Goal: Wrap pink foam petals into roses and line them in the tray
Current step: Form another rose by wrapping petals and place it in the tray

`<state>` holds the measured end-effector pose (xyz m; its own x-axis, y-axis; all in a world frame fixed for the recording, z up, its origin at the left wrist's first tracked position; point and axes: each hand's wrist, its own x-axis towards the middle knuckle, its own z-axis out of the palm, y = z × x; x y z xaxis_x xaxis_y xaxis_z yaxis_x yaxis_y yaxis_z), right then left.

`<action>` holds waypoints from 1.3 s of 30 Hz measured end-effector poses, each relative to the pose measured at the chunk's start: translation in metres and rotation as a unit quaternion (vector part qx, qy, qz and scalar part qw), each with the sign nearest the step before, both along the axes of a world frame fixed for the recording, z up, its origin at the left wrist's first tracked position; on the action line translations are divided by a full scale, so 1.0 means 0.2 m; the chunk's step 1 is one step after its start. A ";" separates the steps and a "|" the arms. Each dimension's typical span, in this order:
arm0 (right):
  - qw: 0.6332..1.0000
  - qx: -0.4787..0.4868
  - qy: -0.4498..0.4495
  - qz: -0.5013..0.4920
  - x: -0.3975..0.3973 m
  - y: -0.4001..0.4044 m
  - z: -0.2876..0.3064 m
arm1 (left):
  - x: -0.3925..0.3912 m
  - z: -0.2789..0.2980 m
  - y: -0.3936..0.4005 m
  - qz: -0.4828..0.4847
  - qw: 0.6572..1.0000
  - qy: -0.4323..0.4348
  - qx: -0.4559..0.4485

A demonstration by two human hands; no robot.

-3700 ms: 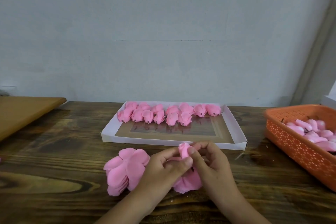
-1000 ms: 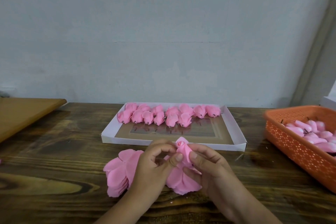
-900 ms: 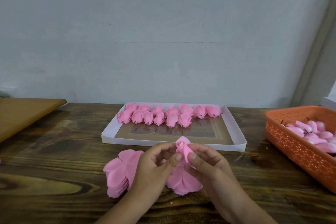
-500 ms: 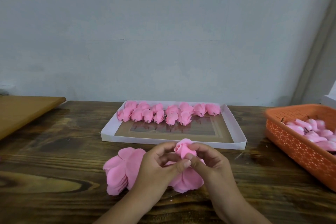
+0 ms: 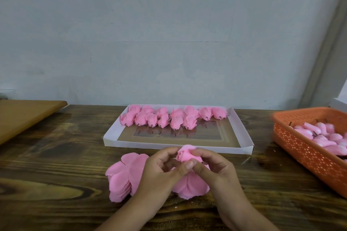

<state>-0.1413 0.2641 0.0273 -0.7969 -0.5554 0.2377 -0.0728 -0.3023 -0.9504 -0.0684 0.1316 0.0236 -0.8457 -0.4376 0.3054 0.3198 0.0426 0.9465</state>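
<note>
Both hands hold a pink foam rose (image 5: 185, 154) just above the table, in front of the tray. My left hand (image 5: 161, 170) pinches its left side with thumb and curled fingers. My right hand (image 5: 214, 169) curls round its right side, thumb pressed at the base. Loose outer petals (image 5: 189, 185) hang below the bud. A stack of flat pink petals (image 5: 124, 174) lies left of my hands. The white tray (image 5: 176, 144) holds several finished roses (image 5: 174, 117) in two rows along its far side.
An orange perforated basket (image 5: 308, 154) with several pink buds stands at the right. A brown board (image 5: 22, 116) lies at the left. The dark wooden table (image 5: 56, 165) ends at a grey wall behind the tray.
The bud has turned between my fingers and another petal is wrapped round it. My hands have stayed in the same spot in front of the tray.
</note>
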 end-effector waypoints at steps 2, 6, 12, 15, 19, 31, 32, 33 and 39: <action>1.000 -0.003 -0.007 0.005 -0.01 0.00 0.00 | 0.00 0.00 0.00 -0.001 1.000 0.004 0.009; 0.999 -0.010 -0.044 0.013 -0.03 0.00 -0.01 | 0.00 -0.01 -0.01 -0.009 1.000 0.008 0.011; 0.995 0.013 -0.089 -0.049 -0.03 0.01 0.01 | -0.02 -0.02 -0.03 0.029 0.999 0.015 0.023; 0.983 0.038 -0.139 -0.109 -0.05 0.01 0.01 | -0.02 -0.01 -0.05 0.045 0.999 0.013 0.006; 0.980 0.041 -0.189 -0.054 -0.07 0.02 0.01 | -0.02 -0.03 -0.05 0.048 0.999 0.013 -0.003; 0.988 0.026 0.036 -0.147 -0.03 0.01 0.00 | -0.03 -0.06 -0.04 0.061 0.995 -0.012 -0.082; 0.986 0.034 0.057 -0.153 -0.02 0.01 0.00 | -0.03 -0.06 -0.04 0.064 0.994 -0.013 -0.084; 0.984 0.040 0.077 -0.158 -0.02 0.00 -0.01 | -0.03 -0.07 -0.04 0.067 0.994 -0.014 -0.085; 0.978 0.053 0.114 -0.169 0.00 -0.01 -0.01 | -0.03 -0.08 -0.03 0.049 0.989 -0.007 -0.140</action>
<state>-0.1407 0.2628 0.0243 -0.8723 -0.3000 0.3861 -0.3653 -0.1249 -0.9225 -0.0737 0.1255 0.0077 -0.8091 -0.4171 0.4140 0.2876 0.3334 0.8979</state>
